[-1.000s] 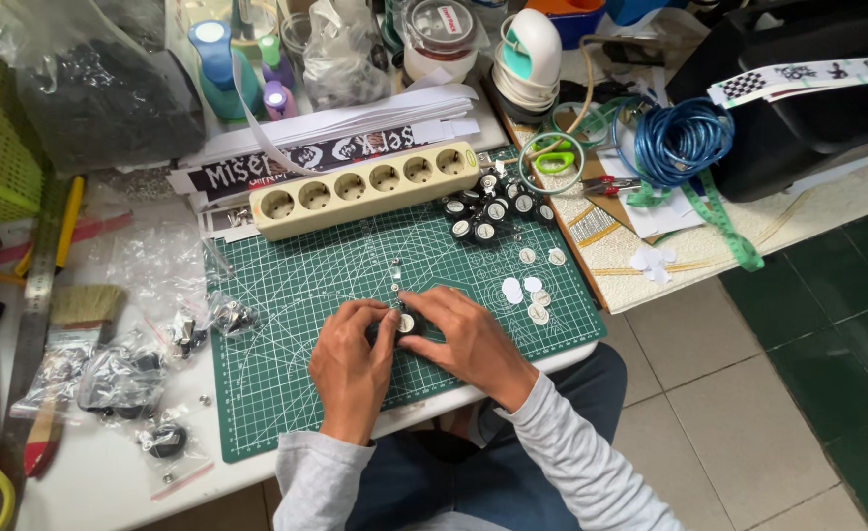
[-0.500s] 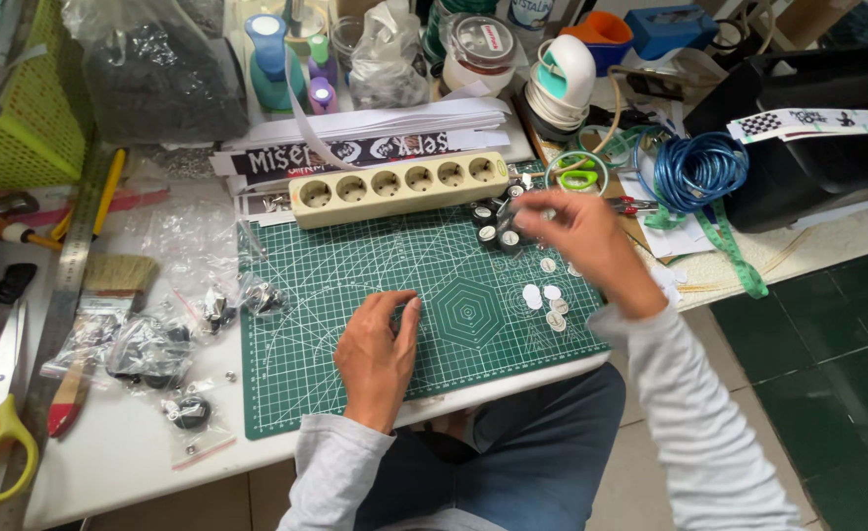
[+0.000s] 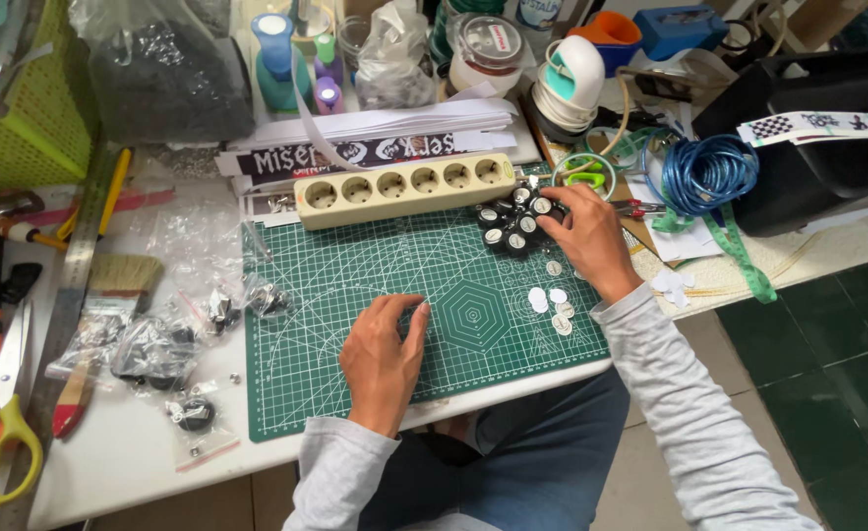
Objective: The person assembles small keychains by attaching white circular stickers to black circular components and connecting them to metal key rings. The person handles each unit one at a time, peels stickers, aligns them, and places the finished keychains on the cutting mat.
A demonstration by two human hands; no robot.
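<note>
The left hand point(image 3: 383, 354) rests flat, fingers loosely together and empty, on the green cutting mat point(image 3: 355, 285), while farther up-right the right hand point(image 3: 586, 236) spreads its fingers over the cluster of black caps point(image 3: 510, 224) beside the power strip point(image 3: 404, 189).

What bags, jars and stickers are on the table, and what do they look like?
Sticker strips: behind the power strip, long, black with pale lettering.
Checkered strip: far right, black-and-white.
Small clear bags: left of the green mat, holding dark parts.
Jar: back centre, round, clear-lidded.

Matt green rubbery cutting mat point(image 3: 375, 285); glossy cream plastic power strip point(image 3: 409, 188).
</note>
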